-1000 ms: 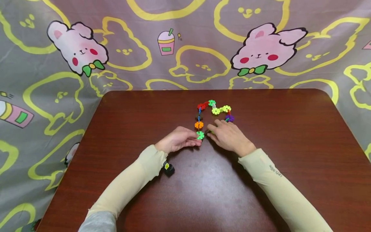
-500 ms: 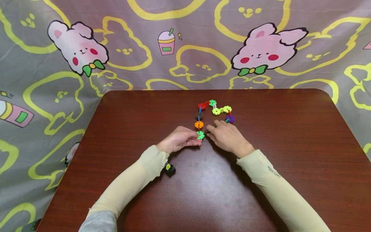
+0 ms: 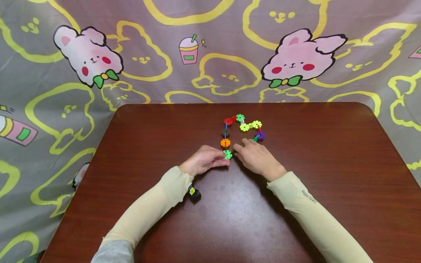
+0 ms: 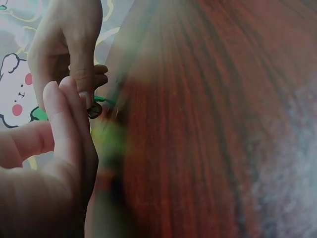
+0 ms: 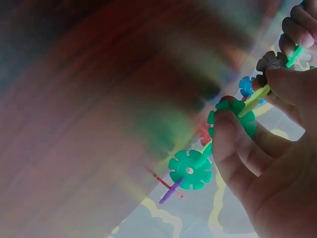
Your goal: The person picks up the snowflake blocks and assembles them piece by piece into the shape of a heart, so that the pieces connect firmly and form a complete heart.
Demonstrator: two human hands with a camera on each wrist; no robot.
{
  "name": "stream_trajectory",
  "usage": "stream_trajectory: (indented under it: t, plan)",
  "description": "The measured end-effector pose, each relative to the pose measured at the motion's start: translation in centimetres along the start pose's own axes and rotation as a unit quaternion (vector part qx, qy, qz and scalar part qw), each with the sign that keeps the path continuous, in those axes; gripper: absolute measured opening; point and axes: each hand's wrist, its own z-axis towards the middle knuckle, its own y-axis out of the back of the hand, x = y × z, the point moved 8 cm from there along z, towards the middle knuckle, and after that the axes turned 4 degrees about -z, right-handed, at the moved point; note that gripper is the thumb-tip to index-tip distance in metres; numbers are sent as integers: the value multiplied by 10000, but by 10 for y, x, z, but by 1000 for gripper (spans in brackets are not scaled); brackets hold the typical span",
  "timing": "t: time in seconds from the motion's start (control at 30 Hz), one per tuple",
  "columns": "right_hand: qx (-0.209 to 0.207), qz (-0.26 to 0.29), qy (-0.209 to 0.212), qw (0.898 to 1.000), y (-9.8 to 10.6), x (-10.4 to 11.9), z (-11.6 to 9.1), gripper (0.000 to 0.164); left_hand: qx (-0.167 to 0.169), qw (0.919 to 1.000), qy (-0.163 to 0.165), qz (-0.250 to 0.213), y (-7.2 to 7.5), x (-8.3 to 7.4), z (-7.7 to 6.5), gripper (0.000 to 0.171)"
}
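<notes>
A chain of notched plastic discs lies in a loop on the table. In the head view, my left hand [image 3: 204,160] pinches a light green disc [image 3: 228,155] at the chain's near left end, below an orange disc [image 3: 225,143]. My right hand [image 3: 258,157] covers the other end. The right wrist view shows its thumb and fingers pinching a dark disc [image 5: 269,62] and a green disc [image 5: 246,124], with a yellow disc [image 5: 255,100] edge-on between them. The light green disc's edge meets the dark disc; whether they interlock, I cannot tell.
Farther along the chain are red discs [image 3: 228,121], yellow-green discs [image 3: 245,127] and a purple disc [image 3: 260,135]. The brown table [image 3: 164,124] ends at a patterned cloth [image 3: 148,47] behind and on the left. A small black device [image 3: 194,195] hangs at the left wrist.
My right hand has edged slightly left and nearer, uncovering more of the green disc beside the purple one. My left hand stays almost in place, still pinching the light green disc.
</notes>
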Motion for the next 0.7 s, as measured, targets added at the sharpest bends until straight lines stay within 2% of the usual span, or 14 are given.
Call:
stream_trajectory:
  t: [0.27, 0.5, 0.7]
  plan:
    - [-67, 464, 45, 9989, 0, -5, -3, 19, 185, 9993, 301, 140, -3, 8, 0, 26]
    - [278, 786, -12, 9965, 0, -16, -7, 25, 420, 9927, 308, 1088, -6, 9, -3, 26]
    - [216, 854, 34, 9961, 6, -25, -11, 19, 509, 9855, 244, 1602, -10, 8, -4, 28]
